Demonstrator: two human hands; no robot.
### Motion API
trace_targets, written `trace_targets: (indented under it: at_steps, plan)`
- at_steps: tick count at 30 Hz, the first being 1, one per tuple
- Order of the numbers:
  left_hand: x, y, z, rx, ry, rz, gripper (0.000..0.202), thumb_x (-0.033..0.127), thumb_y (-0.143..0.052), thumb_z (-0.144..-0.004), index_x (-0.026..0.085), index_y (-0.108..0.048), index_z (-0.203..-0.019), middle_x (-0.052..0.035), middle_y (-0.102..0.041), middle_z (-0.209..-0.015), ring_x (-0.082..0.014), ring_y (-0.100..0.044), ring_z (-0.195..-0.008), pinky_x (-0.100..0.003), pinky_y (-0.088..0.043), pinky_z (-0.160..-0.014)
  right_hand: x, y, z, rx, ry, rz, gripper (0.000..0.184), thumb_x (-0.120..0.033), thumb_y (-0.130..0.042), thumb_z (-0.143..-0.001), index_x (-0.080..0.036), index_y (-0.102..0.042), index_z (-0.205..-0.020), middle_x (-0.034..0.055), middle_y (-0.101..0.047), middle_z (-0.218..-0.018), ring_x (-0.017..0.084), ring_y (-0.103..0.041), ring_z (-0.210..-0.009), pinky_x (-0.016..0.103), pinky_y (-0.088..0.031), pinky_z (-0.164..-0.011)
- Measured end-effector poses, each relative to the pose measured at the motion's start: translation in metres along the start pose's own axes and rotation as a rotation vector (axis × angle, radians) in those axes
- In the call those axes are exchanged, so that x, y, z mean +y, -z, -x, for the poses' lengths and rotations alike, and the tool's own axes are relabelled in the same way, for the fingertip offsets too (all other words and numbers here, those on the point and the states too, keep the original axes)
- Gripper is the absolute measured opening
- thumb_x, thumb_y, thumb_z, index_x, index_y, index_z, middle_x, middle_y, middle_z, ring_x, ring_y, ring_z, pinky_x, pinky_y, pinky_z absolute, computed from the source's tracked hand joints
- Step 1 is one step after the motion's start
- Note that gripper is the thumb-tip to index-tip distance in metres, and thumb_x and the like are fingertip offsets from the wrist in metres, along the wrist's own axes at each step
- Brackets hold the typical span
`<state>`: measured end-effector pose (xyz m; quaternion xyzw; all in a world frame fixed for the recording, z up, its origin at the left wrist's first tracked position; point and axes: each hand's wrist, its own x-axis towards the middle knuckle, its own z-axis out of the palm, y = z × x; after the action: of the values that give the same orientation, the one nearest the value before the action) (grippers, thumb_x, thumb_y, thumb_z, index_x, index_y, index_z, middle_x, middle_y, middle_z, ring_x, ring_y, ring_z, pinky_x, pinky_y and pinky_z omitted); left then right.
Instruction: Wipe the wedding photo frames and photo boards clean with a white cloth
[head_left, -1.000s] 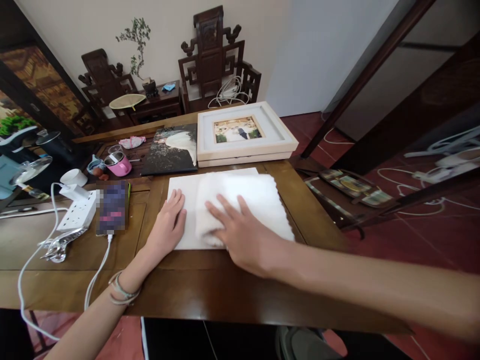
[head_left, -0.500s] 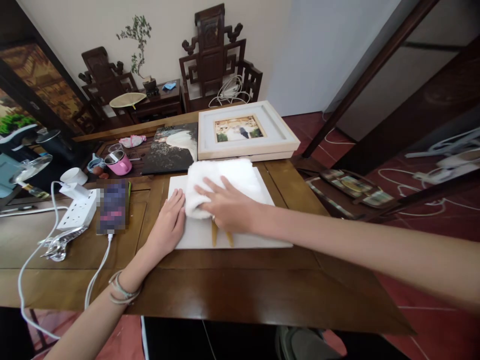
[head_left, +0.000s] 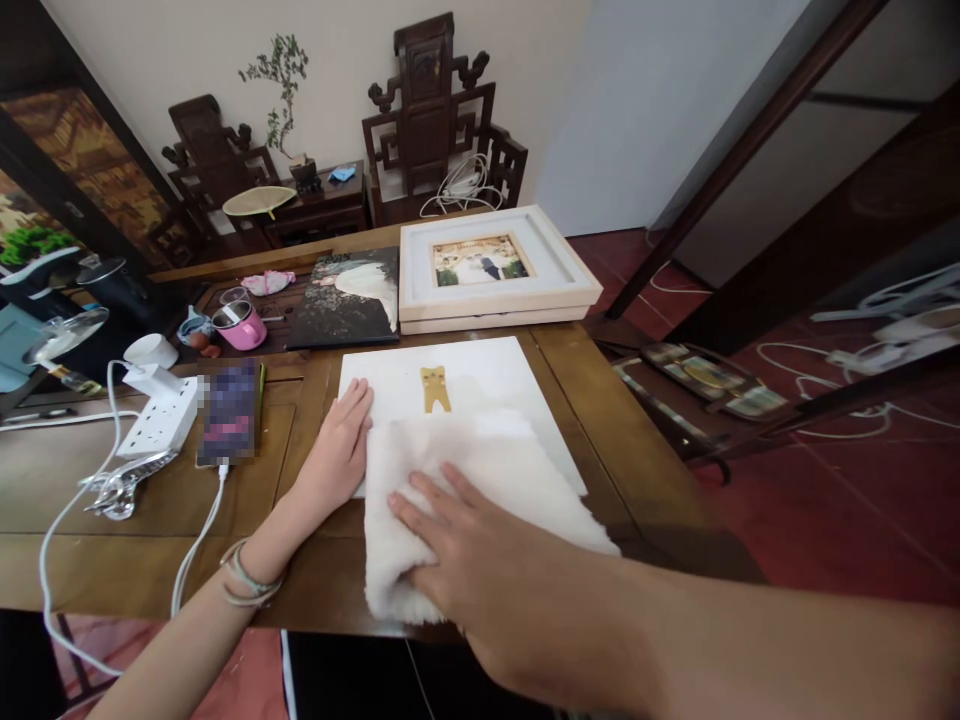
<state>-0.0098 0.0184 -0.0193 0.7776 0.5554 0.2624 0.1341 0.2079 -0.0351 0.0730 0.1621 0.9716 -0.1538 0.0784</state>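
One white cloth (head_left: pixel 517 468), one white panel (head_left: pixel 491 375)

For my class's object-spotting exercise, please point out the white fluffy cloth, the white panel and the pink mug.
White fluffy cloth (head_left: pixel 517 470): head view, on its upper right part.
White panel (head_left: pixel 495 380): head view, on its upper right surface.
Pink mug (head_left: pixel 247 335): head view, on its outer wall.

Both forearms (head_left: pixel 180 640) are bare, the left wearing seemingly two pale, greenish bangles (head_left: pixel 244 580).

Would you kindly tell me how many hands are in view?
2: the left hand lies at the left edge of the white board, and the right hand is spread on the white cloth.
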Motion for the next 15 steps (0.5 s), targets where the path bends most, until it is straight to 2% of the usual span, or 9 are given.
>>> trace_targets:
  at_steps: [4,9,12,15]
  plan:
    - [-0.002,-0.001,0.0,-0.013,-0.023,-0.022,0.046,0.022,-0.032,-0.098,0.015,-0.046,-0.141,-0.0153,-0.041,-0.153,-0.0252,-0.03,-0.146,-0.051,-0.027,-0.119,0.03,0.013,-0.008,0.005,-0.072,-0.08,0.049,-0.011,-0.046,-0.082,-0.011,-0.062,-0.128,0.0199,-0.043,-0.149,0.036,-0.036,-0.138,0.054,-0.029,-0.113]
    - [0.001,-0.001,-0.001,-0.006,0.001,-0.005,0.048,0.024,-0.033,-0.097,0.012,-0.046,-0.141,-0.0167,-0.041,-0.153,-0.0257,-0.03,-0.146,-0.051,-0.025,-0.119,0.082,0.008,-0.035,0.08,-0.25,0.082,0.056,-0.003,-0.046,-0.08,-0.012,-0.057,-0.134,0.0173,-0.028,-0.157,0.036,-0.016,-0.145,0.057,-0.017,-0.116]
    - [0.007,0.004,-0.002,0.027,0.071,0.115,0.049,0.032,-0.034,-0.098,0.012,-0.049,-0.139,-0.0148,-0.045,-0.15,-0.0256,-0.034,-0.144,-0.048,-0.024,-0.12,0.09,0.003,-0.051,0.147,-0.327,0.155,0.054,-0.004,-0.046,-0.083,-0.01,-0.055,-0.136,0.0203,-0.028,-0.156,0.041,-0.016,-0.144,0.061,-0.017,-0.114]
    - [0.014,0.011,-0.003,0.119,0.196,0.304,0.055,0.043,-0.031,-0.099,0.011,-0.049,-0.14,-0.0138,-0.047,-0.149,-0.0242,-0.04,-0.141,-0.043,-0.025,-0.12,0.079,0.0,-0.063,0.187,-0.332,0.191,0.046,-0.009,-0.047,-0.086,-0.009,-0.061,-0.13,0.0232,-0.027,-0.156,0.047,-0.015,-0.142,0.067,-0.016,-0.112]
